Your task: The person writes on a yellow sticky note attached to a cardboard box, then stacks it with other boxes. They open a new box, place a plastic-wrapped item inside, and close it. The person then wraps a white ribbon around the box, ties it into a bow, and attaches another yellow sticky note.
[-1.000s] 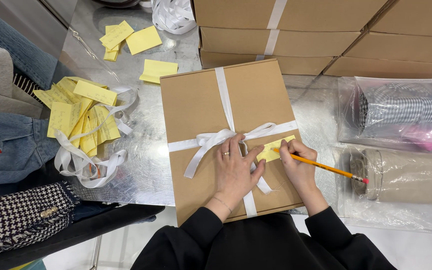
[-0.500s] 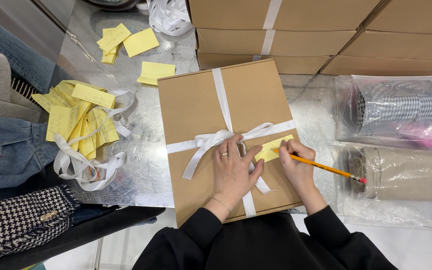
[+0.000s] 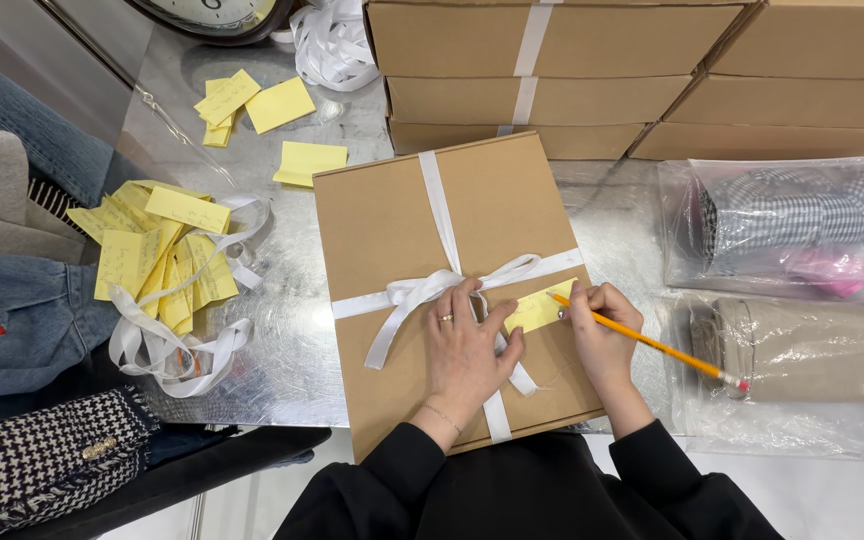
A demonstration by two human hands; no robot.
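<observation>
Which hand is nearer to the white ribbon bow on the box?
Left. The left hand lies flat on the box right below the bow, touching its tails. The right hand, holding a pencil, is further right.

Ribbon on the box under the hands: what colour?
White ribbon, clearest in the head view.

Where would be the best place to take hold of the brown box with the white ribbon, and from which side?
Probably by its two long side edges, one hand from each side. The brown box lies flat, wide and thin, so a one-handed grip would tilt it. The ribbon bow looks loose, and the left hand and right hand rest on the lid.
</observation>
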